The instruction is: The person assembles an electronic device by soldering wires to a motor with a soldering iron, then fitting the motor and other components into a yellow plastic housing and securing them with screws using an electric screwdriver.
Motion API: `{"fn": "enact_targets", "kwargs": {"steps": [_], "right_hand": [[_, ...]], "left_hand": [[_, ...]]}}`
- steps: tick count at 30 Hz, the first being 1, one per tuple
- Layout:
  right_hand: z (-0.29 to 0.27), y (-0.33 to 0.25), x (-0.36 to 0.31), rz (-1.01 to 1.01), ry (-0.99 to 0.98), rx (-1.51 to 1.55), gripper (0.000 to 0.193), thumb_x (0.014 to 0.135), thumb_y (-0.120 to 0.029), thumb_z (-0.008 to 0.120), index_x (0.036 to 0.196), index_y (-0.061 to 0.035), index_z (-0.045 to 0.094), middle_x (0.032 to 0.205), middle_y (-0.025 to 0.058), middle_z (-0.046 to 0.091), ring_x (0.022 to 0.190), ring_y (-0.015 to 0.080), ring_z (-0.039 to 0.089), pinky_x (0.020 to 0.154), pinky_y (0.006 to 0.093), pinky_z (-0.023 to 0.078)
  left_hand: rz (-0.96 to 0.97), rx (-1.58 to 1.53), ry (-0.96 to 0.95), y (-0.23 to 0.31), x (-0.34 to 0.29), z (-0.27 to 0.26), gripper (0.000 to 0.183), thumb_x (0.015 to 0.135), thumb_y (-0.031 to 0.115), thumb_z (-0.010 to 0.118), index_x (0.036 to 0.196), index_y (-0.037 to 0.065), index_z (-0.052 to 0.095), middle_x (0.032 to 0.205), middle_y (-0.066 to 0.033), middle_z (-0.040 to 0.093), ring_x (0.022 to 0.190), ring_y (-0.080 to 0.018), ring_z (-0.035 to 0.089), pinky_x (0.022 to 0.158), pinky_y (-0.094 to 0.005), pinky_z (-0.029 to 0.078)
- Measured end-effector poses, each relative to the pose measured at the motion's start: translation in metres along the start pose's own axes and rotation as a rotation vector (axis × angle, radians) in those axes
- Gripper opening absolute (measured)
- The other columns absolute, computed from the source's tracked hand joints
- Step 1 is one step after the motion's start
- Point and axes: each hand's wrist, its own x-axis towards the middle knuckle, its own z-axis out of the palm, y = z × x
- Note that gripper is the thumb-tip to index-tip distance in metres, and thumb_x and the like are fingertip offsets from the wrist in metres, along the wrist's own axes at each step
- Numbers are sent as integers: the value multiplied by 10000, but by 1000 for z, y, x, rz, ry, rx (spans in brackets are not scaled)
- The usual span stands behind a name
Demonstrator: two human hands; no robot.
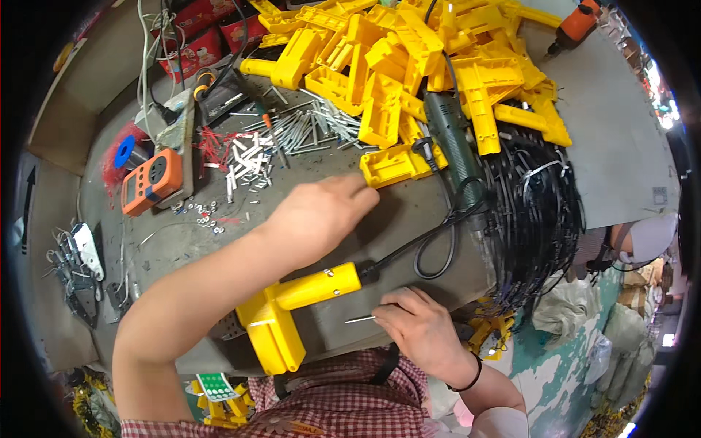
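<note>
Nearest, at 6 o'clock, the right hand (420, 328) is curled, its fingertips pinching one thin, shiny metal pin (360, 319) that points toward 9 o'clock. Just beside it at 7 o'clock lies one smooth yellow plastic L-shaped housing (292, 310) on the grey worktable (621, 146), a black cable (431, 244) running out of its round end toward 2 o'clock. Across the middle, the left hand (318, 215) reaches toward 12 o'clock, fingers loosely bent, the tips touching a flat yellow housing half (391, 166); whether it grips it cannot be told. At 3 o'clock a thick bundle of glossy black cables (537, 212) hangs over the table edge, with one dark green cylindrical power tool (449, 139) lying beside it. At 9 o'clock sits one orange boxy handheld meter (150, 181), a blue spool (124, 152) just behind it. Farther off, around 11 o'clock, many loose metal pins (307, 128) lie scattered, too many to count. Farthest, at 12 o'clock, rises a heap of yellow housing parts (409, 51), with one orange tool (577, 25) at 1 o'clock.
</note>
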Motion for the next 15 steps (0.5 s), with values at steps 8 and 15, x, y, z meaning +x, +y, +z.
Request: {"fn": "enact_targets", "kwargs": {"steps": [8,15], "right_hand": [[48,-45,23,-122,130,180,222,746,-50,632,963,-15,602,791,77,505,709,234,575,602,337,491],[52,-49,26,-152,93,155,262,729,-56,614,987,-21,593,838,79,516,769,239,575,661,334,495]], "left_hand": [[-512,-667,-72,5,-93,-51,335,753,-62,548,1087,-32,554,983,-109,596,876,-174,622,786,-295,507],[-690,-1185,164,10,-120,-28,383,782,-85,490,1161,-36,524,979,-94,609,910,-158,607,828,-298,494]]}}
